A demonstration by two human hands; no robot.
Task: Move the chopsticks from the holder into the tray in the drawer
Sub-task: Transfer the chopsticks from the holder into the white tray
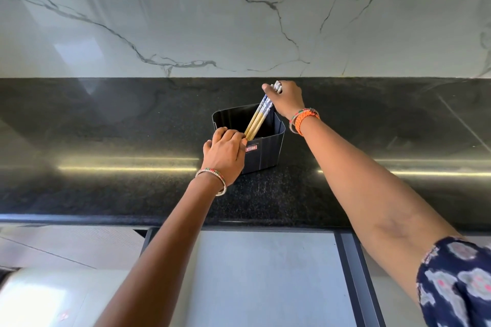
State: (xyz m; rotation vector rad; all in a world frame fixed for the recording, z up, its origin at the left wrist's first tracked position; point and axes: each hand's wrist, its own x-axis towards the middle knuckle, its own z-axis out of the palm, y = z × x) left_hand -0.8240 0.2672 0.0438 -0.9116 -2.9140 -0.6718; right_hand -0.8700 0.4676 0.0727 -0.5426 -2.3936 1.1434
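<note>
A black square holder (265, 151) stands on the dark granite counter (106, 141). A bundle of wooden chopsticks (256, 122) with blue-and-white patterned tops leans inside it. My right hand (287, 97) is closed around the chopsticks' patterned top ends, above the holder's far rim. My left hand (225, 154) grips the holder's near-left rim, fingers curled over the edge. Below the counter's front edge, the open drawer (265, 273) shows a pale grey bottom; I cannot make out a tray in it.
A white marble backsplash (239, 13) rises behind the counter. The drawer's dark right side rail (356, 273) runs toward me. A blurred white object (34, 297) sits at the lower left. My patterned sleeve (457, 281) fills the lower right corner.
</note>
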